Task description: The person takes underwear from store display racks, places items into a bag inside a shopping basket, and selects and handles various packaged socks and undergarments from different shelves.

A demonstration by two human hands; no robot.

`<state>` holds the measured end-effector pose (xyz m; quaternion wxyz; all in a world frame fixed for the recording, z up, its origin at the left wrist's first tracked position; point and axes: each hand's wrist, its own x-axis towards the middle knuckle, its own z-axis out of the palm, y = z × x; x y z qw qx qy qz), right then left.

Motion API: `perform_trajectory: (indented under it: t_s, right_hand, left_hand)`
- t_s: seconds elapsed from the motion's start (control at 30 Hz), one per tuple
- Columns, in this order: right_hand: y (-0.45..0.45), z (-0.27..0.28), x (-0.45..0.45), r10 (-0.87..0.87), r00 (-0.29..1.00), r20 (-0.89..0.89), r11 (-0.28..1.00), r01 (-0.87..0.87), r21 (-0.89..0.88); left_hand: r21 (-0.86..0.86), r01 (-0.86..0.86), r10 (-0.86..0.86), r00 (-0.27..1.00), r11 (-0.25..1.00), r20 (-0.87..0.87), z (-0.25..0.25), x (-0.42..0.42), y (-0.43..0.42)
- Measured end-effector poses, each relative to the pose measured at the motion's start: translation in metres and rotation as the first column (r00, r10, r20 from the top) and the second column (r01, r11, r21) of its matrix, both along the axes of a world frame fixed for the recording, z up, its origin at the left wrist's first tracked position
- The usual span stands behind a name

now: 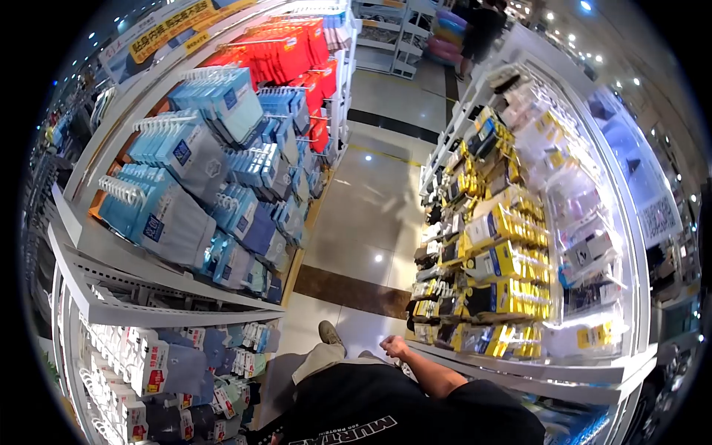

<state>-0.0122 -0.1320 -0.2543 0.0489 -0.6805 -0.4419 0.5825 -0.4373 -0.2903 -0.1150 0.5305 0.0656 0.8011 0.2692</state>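
My right hand [394, 346] hangs low in front of my body, with its fingers curled together; whether anything is in them is too small to tell. It is nearest to the lower left corner of the right-hand rack, where yellow-and-black packages [497, 259] hang, and does not visibly touch them. At the bottom, a small bit of my left hand [276, 438] shows beside my black shirt [415, 408]; its fingers are hidden. Blue-and-grey packages [178, 222] hang on white hooks on the left rack.
A tiled aisle [363, 215] runs forward between the two racks. Red packages [289, 52] hang at the upper left. White-carded packages [159, 363] fill the lower left rack. A person in dark clothes [483, 33] stands at the far end near stacked colourful rings [447, 37].
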Motion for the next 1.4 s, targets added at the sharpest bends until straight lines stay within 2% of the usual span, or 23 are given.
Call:
perform_trajectory:
  t_s: [0.07, 0.13, 0.2, 0.27, 0.33, 0.4, 0.47, 0.53, 0.6, 0.7, 0.8, 0.83, 0.87, 0.93, 0.97, 1.0, 1.03, 1.07, 1.13, 1.2, 1.4]
  right_hand:
    - [0.035, 0.014, -0.012, 0.057, 0.998, 0.029, 0.998, -0.058, 0.026]
    - [0.093, 0.008, -0.035, 0.234, 0.97, 0.062, 0.936, -0.242, 0.254]
    - [0.128, 0.024, -0.065, 0.212, 0.977, 0.018, 0.876, -0.198, 0.439]
    - [0.163, 0.086, -0.112, 0.061, 0.981, -0.185, 0.952, -0.002, 0.305]
    - [0.195, 0.131, -0.155, 0.02, 0.947, -0.32, 0.96, 0.071, 0.27]
    - [0.227, 0.197, -0.193, 0.071, 0.883, -0.463, 0.954, 0.075, 0.289]
    - [0.258, 0.276, -0.219, 0.242, 0.892, -0.382, 0.86, -0.014, 0.51]
    - [0.283, 0.35, -0.234, 0.336, 0.851, -0.405, 0.771, -0.001, 0.637]
    - [0.306, 0.402, -0.236, 0.41, 0.756, -0.511, 0.724, 0.072, 0.686]
    - [0.324, 0.482, -0.227, 0.542, 0.491, -0.682, 0.667, 0.243, 0.705]
    - [0.335, 0.547, -0.205, 0.705, 0.363, -0.609, 0.507, 0.341, 0.791]
    - [0.343, 0.563, -0.194, 0.786, 0.35, -0.509, 0.397, 0.345, 0.85]
    - [0.35, 0.577, -0.185, 0.852, 0.338, -0.4, 0.281, 0.351, 0.893]
    - [0.353, 0.604, -0.175, 0.892, 0.3, -0.339, 0.185, 0.441, 0.878]
    - [0.355, 0.612, -0.172, 0.92, 0.219, -0.326, 0.185, 0.49, 0.852]
    - [0.358, 0.617, -0.169, 0.942, 0.136, -0.307, 0.19, 0.536, 0.822]
    - [0.359, 0.62, -0.168, 0.944, -0.004, -0.331, 0.278, 0.554, 0.785]
    - [0.362, 0.621, -0.166, 0.942, -0.093, -0.321, 0.317, 0.558, 0.767]
    - [0.366, 0.622, -0.156, 0.935, -0.182, -0.306, 0.354, 0.566, 0.745]
    - [0.372, 0.624, -0.145, 0.923, -0.249, -0.293, 0.385, 0.571, 0.725]
    - [0.396, 0.622, -0.118, 0.905, -0.317, -0.284, 0.422, 0.588, 0.69]
  left_hand:
    - [0.003, -0.012, 0.012, 1.0, 1.0, 0.007, -0.001, -0.009, 0.016]
    - [0.007, -0.026, 0.025, 1.0, 1.0, 0.01, -0.002, -0.019, 0.032]
    - [0.014, -0.032, 0.032, 0.999, 0.999, 0.018, -0.002, -0.024, 0.048]
    - [0.02, -0.037, 0.037, 0.999, 0.999, 0.026, -0.003, -0.029, 0.061]
    - [0.024, -0.048, 0.047, 0.998, 0.999, 0.032, -0.004, -0.032, 0.072]
    - [0.024, -0.059, 0.058, 0.998, 0.998, 0.037, -0.004, -0.032, 0.08]
    - [0.019, -0.07, 0.069, 0.997, 0.997, 0.039, -0.004, -0.031, 0.088]
    - [0.012, -0.079, 0.078, 0.996, 0.997, 0.034, -0.003, -0.029, 0.095]
    - [0.007, -0.087, 0.087, 0.996, 0.996, 0.032, -0.001, -0.025, 0.103]
    - [-0.005, -0.106, 0.106, 0.994, 0.994, 0.024, 0.002, -0.017, 0.115]
    - [-0.01, -0.127, 0.128, 0.992, 0.992, 0.013, 0.006, -0.004, 0.129]
    - [-0.011, -0.134, 0.134, 0.991, 0.991, 0.006, 0.009, 0.001, 0.135]
    - [-0.012, -0.134, 0.134, 0.991, 0.991, 0.003, 0.011, 0.006, 0.14]
    - [-0.014, -0.143, 0.143, 0.99, 0.99, -0.008, 0.013, 0.017, 0.146]
    - [-0.014, -0.149, 0.149, 0.989, 0.989, -0.009, 0.015, 0.022, 0.149]
    - [-0.011, -0.162, 0.162, 0.987, 0.987, -0.017, 0.016, 0.027, 0.149]
    - [-0.017, -0.17, 0.17, 0.985, 0.985, -0.014, 0.018, 0.032, 0.152]
    - [-0.009, -0.182, 0.181, 0.983, 0.983, -0.025, 0.018, 0.037, 0.148]
    - [-0.028, -0.2, 0.199, 0.98, 0.979, -0.026, 0.024, 0.05, 0.144]
    - [-0.048, -0.219, 0.218, 0.976, 0.974, -0.03, 0.03, 0.063, 0.133]
    - [-0.132, -0.252, 0.25, 0.968, 0.959, -0.035, 0.04, 0.099, 0.097]
